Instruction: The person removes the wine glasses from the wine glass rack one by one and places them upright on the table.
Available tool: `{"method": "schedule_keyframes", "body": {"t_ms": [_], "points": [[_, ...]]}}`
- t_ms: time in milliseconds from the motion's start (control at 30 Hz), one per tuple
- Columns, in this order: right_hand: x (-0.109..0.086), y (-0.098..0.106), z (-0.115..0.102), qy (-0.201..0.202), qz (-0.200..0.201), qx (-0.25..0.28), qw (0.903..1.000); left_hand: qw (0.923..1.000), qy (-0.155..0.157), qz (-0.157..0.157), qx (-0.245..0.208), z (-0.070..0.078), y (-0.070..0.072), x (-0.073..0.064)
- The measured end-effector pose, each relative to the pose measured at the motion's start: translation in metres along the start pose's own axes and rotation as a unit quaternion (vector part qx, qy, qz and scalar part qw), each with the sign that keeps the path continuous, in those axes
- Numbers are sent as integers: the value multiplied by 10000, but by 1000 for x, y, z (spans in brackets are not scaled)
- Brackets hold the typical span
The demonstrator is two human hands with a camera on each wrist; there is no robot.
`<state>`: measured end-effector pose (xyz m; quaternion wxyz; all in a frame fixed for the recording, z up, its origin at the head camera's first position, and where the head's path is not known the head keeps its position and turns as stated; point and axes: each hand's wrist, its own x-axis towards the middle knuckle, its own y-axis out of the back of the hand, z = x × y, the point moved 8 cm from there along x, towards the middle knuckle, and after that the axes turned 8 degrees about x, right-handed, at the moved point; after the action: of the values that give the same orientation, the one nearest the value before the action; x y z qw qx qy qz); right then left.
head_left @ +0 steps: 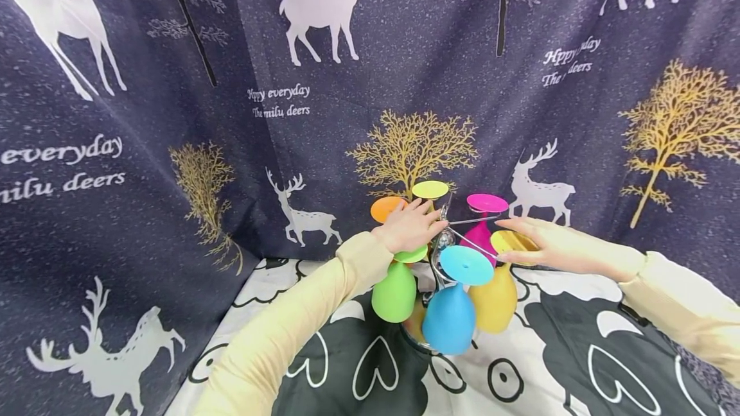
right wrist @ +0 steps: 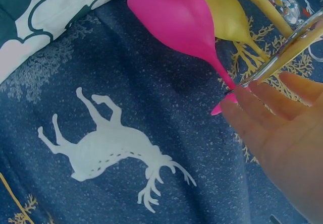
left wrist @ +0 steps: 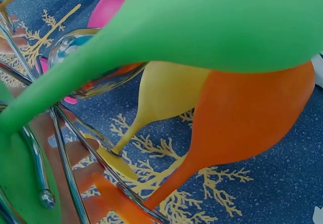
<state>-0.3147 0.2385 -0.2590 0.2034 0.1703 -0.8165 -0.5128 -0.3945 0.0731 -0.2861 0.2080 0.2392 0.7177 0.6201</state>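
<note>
One dark, finely speckled curtain (head_left: 405, 82), printed with deer and trees, rises behind one black-and-white cloth (head_left: 462, 400). Toward the middle of the cloth's back edge stands one shiny, mirror-like metal rack (head_left: 446, 238) with thin rods. Hanging upside down from it, flat round feet uppermost, are six smooth, opaque, tulip-shaped vessels: the blue goblet (head_left: 449, 323), amber goblet (head_left: 494, 300), green goblet (head_left: 394, 294), pink goblet (right wrist: 176, 17), orange goblet (left wrist: 247, 118) and yellow goblet (left wrist: 166, 93). The left hand (head_left: 409, 223) stretches across, its back upward, fingers nearly straight among the orange, yellow and green feet, gripping nothing. The right hand (head_left: 569, 249) enters from the right, fingers extended and thumb parted below them beside the amber foot, unclosed; whether it touches cannot be told.
</note>
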Motion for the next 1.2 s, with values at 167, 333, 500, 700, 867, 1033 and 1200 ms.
{"method": "schedule_keyframes", "body": {"t_ms": [167, 333, 500, 700, 867, 1033, 1200], "points": [[0, -1, -5, 268, -77, -6, 9996, 10000, -6, -28, 77, 1, 0, 1], [1, -2, -9, 521, -91, -162, 9985, 9999, 15, -9, 119, 2, 1, 1], [2, -1, -14, 800, 39, -481, 9956, 9999, 21, -1, 138, 2, 1, 1], [3, 0, -17, 1022, 107, -619, 9928, 9999, 26, 9, 116, 3, 2, 0], [3, 2, -19, 1038, 60, -618, 9927, 9999, 38, -3, 122, 3, 2, 0], [2, 8, -25, 991, -27, -607, 9932, 9999, 55, -18, 150, 3, 2, 1], [3, 13, -28, 880, -91, -584, 9944, 9999, 42, -47, 139, 3, 0, 1]]}}
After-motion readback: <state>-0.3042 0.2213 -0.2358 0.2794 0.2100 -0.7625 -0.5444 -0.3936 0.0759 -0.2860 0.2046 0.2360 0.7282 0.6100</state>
